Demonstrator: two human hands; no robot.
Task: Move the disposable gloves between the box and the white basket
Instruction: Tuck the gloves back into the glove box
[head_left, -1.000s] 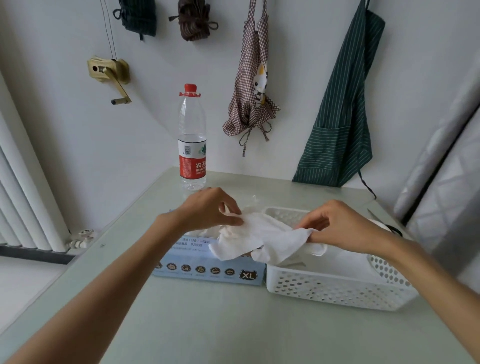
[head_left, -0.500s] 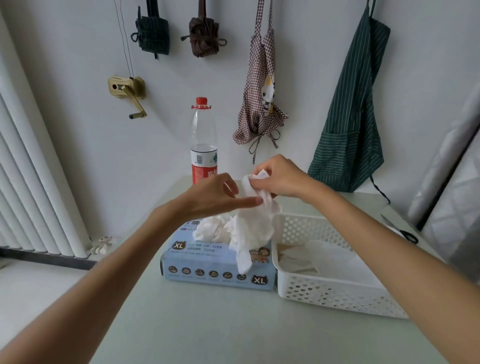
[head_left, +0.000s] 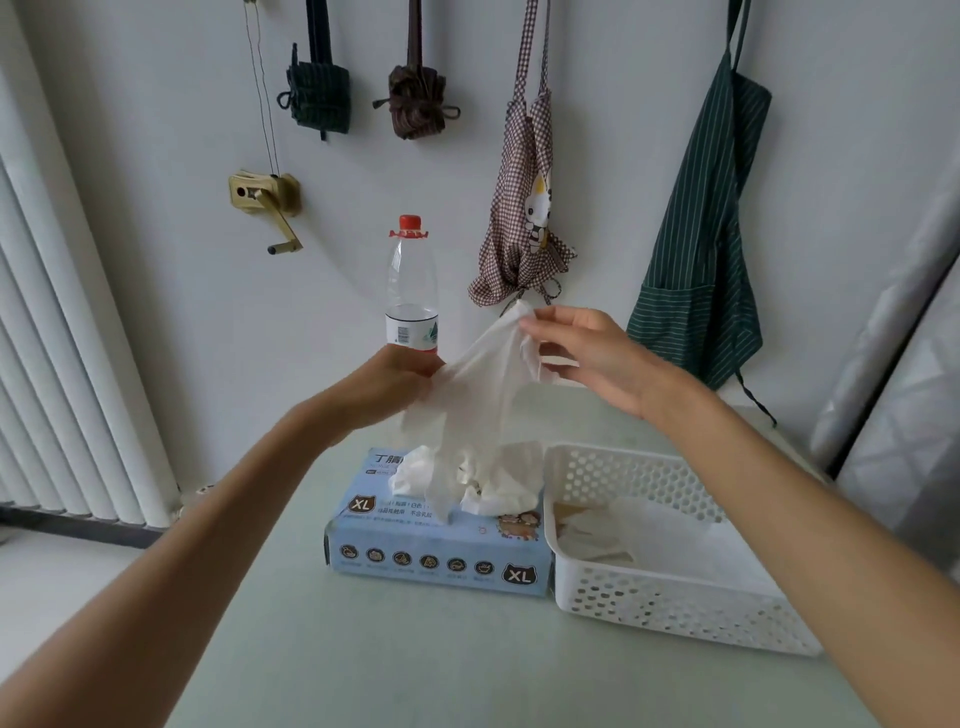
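Fingers of both hands pinch one white glove (head_left: 483, 379), held stretched in the air above the blue box (head_left: 441, 551): left hand (head_left: 384, 389) at its lower edge, right hand (head_left: 587, 353) at its upper corner. More gloves (head_left: 498, 478) bulge from the box opening. Touching the box's right side, the white basket (head_left: 670, 608) holds further gloves on the table (head_left: 415, 665).

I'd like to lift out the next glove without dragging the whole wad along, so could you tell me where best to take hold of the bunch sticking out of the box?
Pinch the crumpled white tuft on the left of the box opening, coming straight down from above. It stands proud, away from the hanging glove both hands hold.
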